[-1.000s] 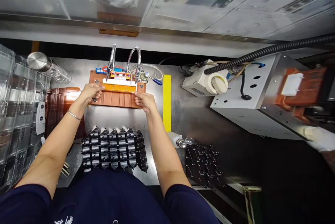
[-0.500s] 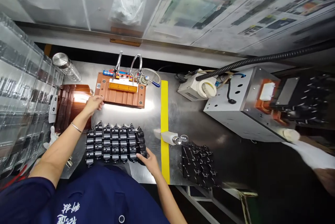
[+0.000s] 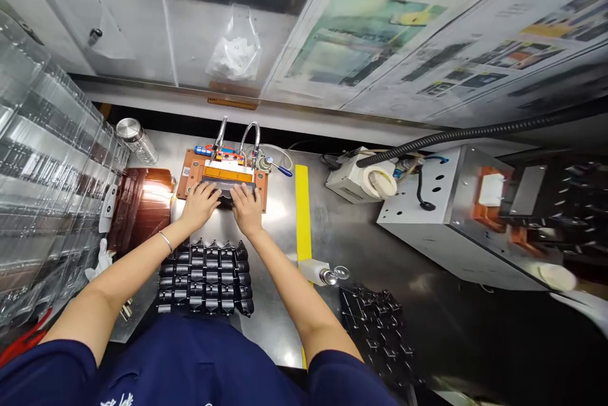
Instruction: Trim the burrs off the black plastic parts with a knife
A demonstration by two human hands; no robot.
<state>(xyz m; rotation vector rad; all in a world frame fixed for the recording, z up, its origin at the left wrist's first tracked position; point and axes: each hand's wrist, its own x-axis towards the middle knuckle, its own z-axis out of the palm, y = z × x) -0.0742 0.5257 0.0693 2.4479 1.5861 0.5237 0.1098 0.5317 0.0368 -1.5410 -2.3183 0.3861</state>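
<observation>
A long black plastic part [image 3: 223, 194] lies across the front of the copper-brown fixture [image 3: 185, 187], just below its orange ruler-like strip [image 3: 228, 174]. My left hand [image 3: 200, 204] rests on the part's left side, fingers stretched out and lying flat. On the right side my right hand [image 3: 247, 206] does the same, with fingers slightly apart. Both hands cover much of the part, so its full shape is hidden. Between my forearms, rows of similar black parts [image 3: 206, 276] lie on the metal bench.
Clear trays [image 3: 42, 152] are stacked at the left beside brown translucent sheets [image 3: 142, 203] and a glass bottle [image 3: 137, 140]. Right of the yellow tape [image 3: 303, 209] stand a white bottle [image 3: 316, 272], more black parts [image 3: 375, 323] and a grey machine box [image 3: 427, 222].
My right hand has moved from the black rows up to the fixture, and a black part now lies there. My left hand has shifted right onto it. The view has tilted upward.
</observation>
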